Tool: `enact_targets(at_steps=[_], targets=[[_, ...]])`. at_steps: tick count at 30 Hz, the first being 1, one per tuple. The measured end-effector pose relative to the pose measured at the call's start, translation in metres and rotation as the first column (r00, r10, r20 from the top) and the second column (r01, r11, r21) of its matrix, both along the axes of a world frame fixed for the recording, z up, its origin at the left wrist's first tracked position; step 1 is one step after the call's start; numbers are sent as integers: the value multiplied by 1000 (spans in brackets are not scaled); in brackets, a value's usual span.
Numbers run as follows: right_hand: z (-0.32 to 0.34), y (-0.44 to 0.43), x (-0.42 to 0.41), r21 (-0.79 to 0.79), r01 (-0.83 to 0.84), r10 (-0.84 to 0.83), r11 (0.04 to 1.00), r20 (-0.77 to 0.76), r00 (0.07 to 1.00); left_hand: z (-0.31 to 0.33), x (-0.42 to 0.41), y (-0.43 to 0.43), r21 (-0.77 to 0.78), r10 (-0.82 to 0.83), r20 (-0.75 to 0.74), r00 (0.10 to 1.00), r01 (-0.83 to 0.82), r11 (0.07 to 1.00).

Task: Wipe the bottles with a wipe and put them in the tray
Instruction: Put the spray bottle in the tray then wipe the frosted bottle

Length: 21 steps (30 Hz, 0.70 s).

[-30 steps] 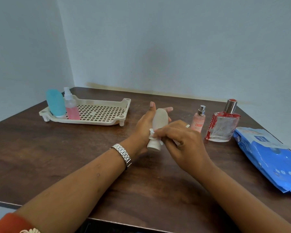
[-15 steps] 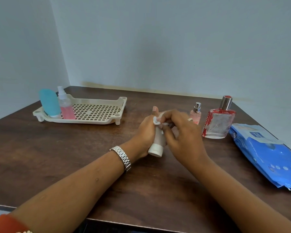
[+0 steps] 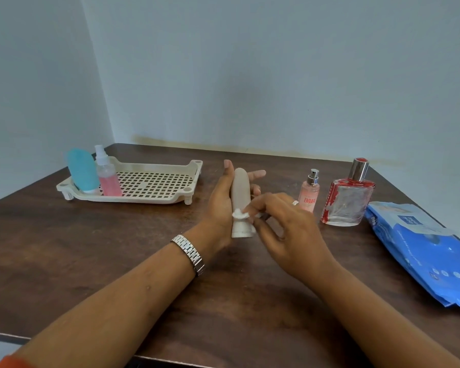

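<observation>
My left hand [image 3: 221, 203] holds a beige squeeze bottle [image 3: 240, 189] upright above the table, cap down. My right hand [image 3: 284, 229] pinches a small white wipe [image 3: 240, 215] against the bottle's lower part, near the cap. A cream perforated tray [image 3: 154, 181] sits at the back left with a blue squeeze bottle [image 3: 81, 170] and a pink spray bottle [image 3: 106, 176] standing in its left end. A small pink spray bottle [image 3: 309, 192] and a red-trimmed glass perfume bottle [image 3: 348, 200] stand on the table to the right.
A blue pack of wipes [image 3: 425, 251] lies at the table's right edge. The brown wooden table [image 3: 91, 248] sits in a corner, with walls behind and to the left. A metal watch [image 3: 189, 253] is on my left wrist.
My right hand has slid the wipe from the top of the beige bottle down to its lower part. The bottle's rounded top now shows above my left hand.
</observation>
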State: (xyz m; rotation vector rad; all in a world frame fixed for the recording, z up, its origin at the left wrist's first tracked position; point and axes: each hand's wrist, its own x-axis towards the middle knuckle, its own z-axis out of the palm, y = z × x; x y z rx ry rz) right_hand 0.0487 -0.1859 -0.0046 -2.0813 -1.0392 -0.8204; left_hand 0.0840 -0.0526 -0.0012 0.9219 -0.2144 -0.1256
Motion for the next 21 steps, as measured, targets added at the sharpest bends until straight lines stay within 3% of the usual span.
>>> enact_targets(at_steps=[4,7,10,16,21], targets=[[0,-8,13,179,96,-66,979,-166,984,2,1,5,120,124,61,990,-130,984],[0,-9,15,405,81,99,911,-403,910,2,2,5,287,271,26,962,-267,920],[0,-6,14,563,62,297,824,-522,800,-1,5,6,329,327,-2,945,-308,893],[-1,-5,13,528,29,279,849,-494,824,-2,2,2,326,304,64,951,-307,894],[2,-10,21,559,107,147,822,-389,909,-12,-4,-12,481,141,185,972,-215,850]])
